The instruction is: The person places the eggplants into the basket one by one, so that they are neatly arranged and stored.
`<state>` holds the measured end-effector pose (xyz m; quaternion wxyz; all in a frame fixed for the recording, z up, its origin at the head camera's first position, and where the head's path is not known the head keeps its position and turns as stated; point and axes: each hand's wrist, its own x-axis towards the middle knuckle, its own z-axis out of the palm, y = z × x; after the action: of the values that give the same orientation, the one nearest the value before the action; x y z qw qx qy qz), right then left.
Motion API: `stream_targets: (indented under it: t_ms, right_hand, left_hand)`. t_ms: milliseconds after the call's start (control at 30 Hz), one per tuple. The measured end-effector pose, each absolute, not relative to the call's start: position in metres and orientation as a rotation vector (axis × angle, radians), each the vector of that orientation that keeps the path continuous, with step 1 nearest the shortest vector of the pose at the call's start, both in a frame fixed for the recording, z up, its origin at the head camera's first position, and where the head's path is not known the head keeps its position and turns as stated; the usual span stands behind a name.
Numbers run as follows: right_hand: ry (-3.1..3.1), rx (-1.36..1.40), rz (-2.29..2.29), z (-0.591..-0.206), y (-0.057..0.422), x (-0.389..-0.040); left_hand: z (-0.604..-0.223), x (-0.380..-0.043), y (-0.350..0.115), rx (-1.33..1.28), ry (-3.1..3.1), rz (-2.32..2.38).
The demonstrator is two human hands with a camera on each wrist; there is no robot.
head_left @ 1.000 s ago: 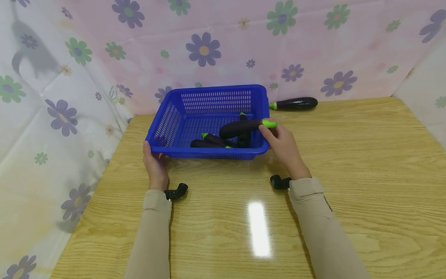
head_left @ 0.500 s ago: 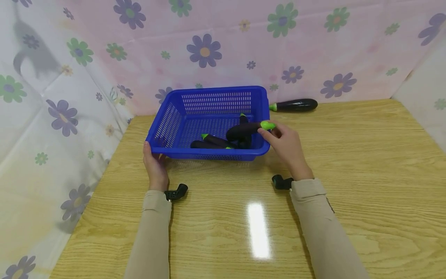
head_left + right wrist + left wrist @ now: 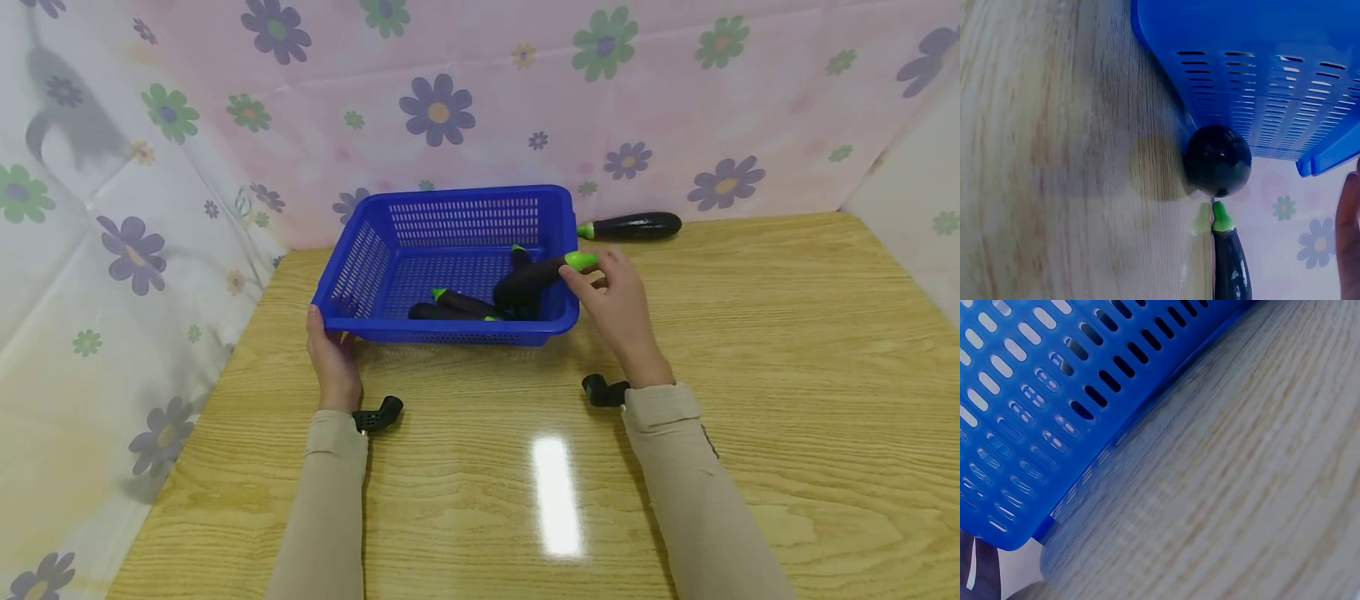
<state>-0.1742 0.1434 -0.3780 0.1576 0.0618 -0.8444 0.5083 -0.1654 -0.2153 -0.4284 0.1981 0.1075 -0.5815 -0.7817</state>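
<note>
A blue plastic basket (image 3: 457,329) stands at the back middle in the head view, with several dark eggplants (image 3: 467,304) inside. My left hand (image 3: 332,362) grips its front left corner, thumb at the rim and fingers partly hidden below. In the left wrist view, the fingers (image 3: 986,569) show under the slotted basket wall (image 3: 1116,369). Over the basket's right side, my right hand (image 3: 617,312) pinches an eggplant (image 3: 532,279) by its bright green stem end. That eggplant slants down to the left, its round end overlapping the other eggplants in the head view.
Another eggplant (image 3: 637,227) lies on the wooden table (image 3: 787,375) behind the basket's right side, near the flowered cloth backdrop (image 3: 517,92). In the right wrist view, a rounded dark object (image 3: 1217,161) sits beside the basket's outer wall.
The pinched eggplant's round end has moved right and slightly down into the basket, and its stem end now sits higher, so it slants more. The left hand and basket have stayed put.
</note>
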Motion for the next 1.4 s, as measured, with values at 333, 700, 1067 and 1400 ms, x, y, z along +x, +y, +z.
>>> stream_targets:
  t_ms: [333,700,1067,1400]
  right_hand:
    - [-2.5,0.166,1.482,-0.3789,0.1429,-0.1742]
    - [-2.538,0.152,1.516,-0.3803,0.1441,-0.1739]
    - [-2.521,0.156,1.546,-0.3808,0.1441,-0.1743]
    - [-2.586,0.143,1.558,-0.3815,0.1439,-0.1754]
  left_hand:
    - [-0.4287,-0.1638,-0.2152,0.299,-1.611,-2.199]
    - [-0.4289,-0.1643,-0.2129,0.285,-1.629,-2.2]
    - [-0.428,-0.1644,-0.2133,0.284,-1.619,-2.199]
    - [-0.4271,-0.1635,-0.214,0.298,-1.615,-2.204]
